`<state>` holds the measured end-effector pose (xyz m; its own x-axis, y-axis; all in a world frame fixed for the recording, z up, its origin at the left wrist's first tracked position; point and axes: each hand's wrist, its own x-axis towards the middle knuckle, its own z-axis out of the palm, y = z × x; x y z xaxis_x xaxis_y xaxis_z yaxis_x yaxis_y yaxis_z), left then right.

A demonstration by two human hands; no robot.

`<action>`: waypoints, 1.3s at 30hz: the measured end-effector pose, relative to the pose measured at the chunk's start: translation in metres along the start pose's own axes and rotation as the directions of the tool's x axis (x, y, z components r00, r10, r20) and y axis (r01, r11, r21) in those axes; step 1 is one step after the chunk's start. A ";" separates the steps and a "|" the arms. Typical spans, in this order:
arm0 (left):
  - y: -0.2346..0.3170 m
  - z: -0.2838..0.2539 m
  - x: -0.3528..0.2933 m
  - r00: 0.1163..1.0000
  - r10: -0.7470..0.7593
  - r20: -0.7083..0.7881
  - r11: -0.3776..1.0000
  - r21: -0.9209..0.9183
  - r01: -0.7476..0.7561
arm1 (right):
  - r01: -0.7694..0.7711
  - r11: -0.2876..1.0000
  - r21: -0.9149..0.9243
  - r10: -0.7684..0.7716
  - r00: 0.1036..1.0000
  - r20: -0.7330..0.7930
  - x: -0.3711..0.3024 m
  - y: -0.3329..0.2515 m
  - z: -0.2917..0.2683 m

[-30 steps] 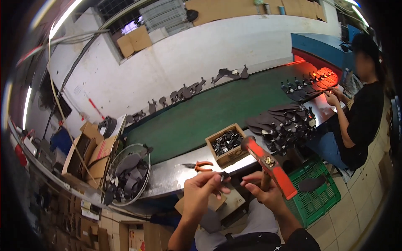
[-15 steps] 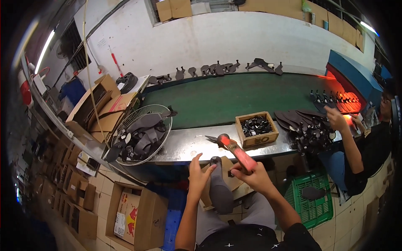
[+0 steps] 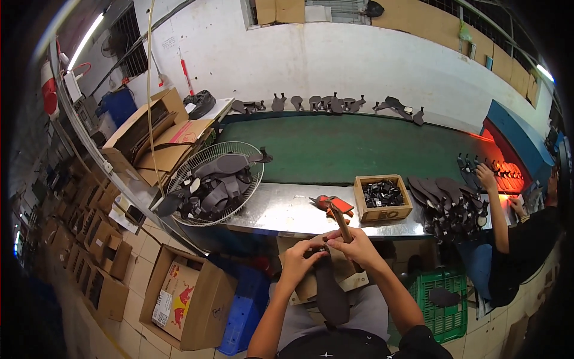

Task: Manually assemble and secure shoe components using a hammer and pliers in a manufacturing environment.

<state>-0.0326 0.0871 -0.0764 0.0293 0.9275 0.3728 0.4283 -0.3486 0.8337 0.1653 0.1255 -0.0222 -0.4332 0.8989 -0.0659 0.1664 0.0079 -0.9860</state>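
A dark grey shoe sole [image 3: 332,293] lies lengthwise before me on a light board [image 3: 308,287] over my lap. My left hand [image 3: 301,261] closes its thumb and fingers on the sole's far end. My right hand [image 3: 357,248] is wrapped round the wooden handle of a hammer [image 3: 343,226], with its thumb and fingertips meeting the left fingers at the same end. What small part the fingertips pinch there is hidden. Beyond the hands, red-handled pliers [image 3: 323,201] lie on the metal bench edge, partly overlapped by the hammer's far end.
A wooden box [image 3: 411,212] of small black parts stands right of the pliers, beside a pile of soles [image 3: 439,194]. A wire basket [image 3: 258,179] of shoe parts stands left. Behind runs a green conveyor belt [image 3: 353,143]. A co-worker's arm [image 3: 501,221] reaches in at right.
My right hand has brought the hammer down and turned its handle more upright. My left hand, spread before, has closed on the sole's end. The co-worker's hand has moved toward the belt's soles.
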 end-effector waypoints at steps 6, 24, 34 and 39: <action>-0.008 0.004 -0.005 0.999 -0.014 -0.049 1.000 -0.023 0.013 | 0.162 0.986 -0.050 -0.161 0.987 0.018 0.009 0.020 0.013; -0.024 0.005 -0.006 1.000 -0.010 -0.026 1.000 0.003 0.010 | 0.445 0.723 -0.528 -0.505 0.862 0.036 -0.008 0.008 0.020; -0.017 0.002 -0.006 0.971 -0.213 0.108 0.935 -0.265 0.235 | 0.133 0.948 -0.289 -0.173 0.978 -0.119 -0.101 -0.045 0.025; -0.010 0.001 0.000 0.966 -0.230 0.114 0.911 -0.325 0.255 | 0.151 0.933 -0.328 -0.214 0.962 -0.166 -0.101 -0.036 0.029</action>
<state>-0.0361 0.0904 -0.0856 0.0322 0.9920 0.1219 0.1039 -0.1247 0.9867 0.1773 0.0212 0.0152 -0.3053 0.9363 0.1735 0.3801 0.2868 -0.8793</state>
